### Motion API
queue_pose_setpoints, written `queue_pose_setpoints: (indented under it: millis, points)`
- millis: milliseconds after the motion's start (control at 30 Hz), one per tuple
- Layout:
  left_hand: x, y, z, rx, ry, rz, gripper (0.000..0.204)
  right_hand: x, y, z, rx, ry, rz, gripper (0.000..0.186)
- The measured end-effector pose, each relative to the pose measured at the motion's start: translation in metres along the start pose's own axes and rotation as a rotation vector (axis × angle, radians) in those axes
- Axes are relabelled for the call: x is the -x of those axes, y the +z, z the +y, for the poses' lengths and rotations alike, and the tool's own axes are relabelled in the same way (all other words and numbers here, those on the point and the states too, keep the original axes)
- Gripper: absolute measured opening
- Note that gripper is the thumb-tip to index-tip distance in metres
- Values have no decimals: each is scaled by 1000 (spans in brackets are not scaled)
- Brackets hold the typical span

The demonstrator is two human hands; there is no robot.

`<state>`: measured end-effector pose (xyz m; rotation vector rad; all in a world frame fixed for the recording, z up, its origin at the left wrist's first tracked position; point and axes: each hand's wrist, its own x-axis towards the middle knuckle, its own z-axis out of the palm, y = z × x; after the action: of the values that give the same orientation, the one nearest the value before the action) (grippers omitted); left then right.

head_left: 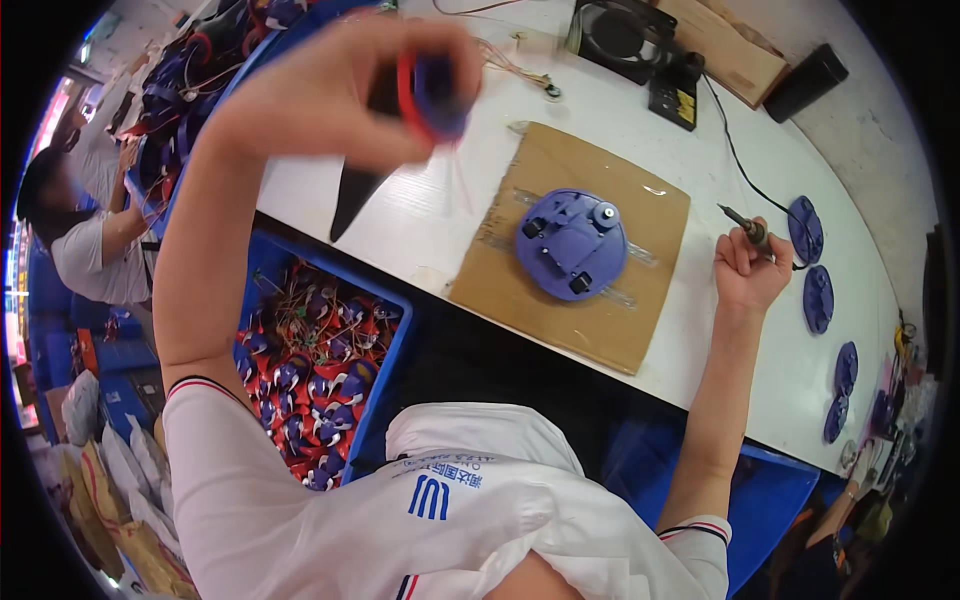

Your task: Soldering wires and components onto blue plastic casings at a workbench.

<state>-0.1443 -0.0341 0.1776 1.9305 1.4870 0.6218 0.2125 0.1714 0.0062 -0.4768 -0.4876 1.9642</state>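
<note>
My left hand (335,95) is raised over the left side of the bench, its fingers closed around a red and dark-blue plastic part (437,95) with thin wires hanging from it; motion blurs both. On the right, my right hand (748,275) grips a soldering iron (750,230) by its handle, the tip pointing up and left. Between the hands, a round purple plastic base (572,245) with black blocks and a small white-rimmed wheel lies on a brown cardboard sheet (565,155). Strips of clear tape run beside the base. Neither hand touches it.
A blue bin (400,320) of red and purple wired parts (310,400) stands below the bench's left edge. Several purple bases (818,300) line the right side, near the iron's black cord. A black fan (620,40) and iron stand (675,95) are behind. Another person (95,240) works at left.
</note>
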Motion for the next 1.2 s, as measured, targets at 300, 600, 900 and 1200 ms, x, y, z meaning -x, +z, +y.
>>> queue_pose_setpoints:
  millis: [300, 600, 900, 1200]
  points:
    - [42, 59, -94, -1366, -65, 103, 16, 4, 12, 3, 11, 8, 27, 10]
    - [-52, 134, -141, -606, -457, 555, 53, 4, -2, 5, 22, 31, -27, 20]
    - [38, 138, -69, -278, -306, 510, 27, 10, 16, 9, 30, 52, -10, 17]
    - [-78, 99, -145, -317, -669, 743, 39, 10, 20, 11, 72, 34, 9, 17]
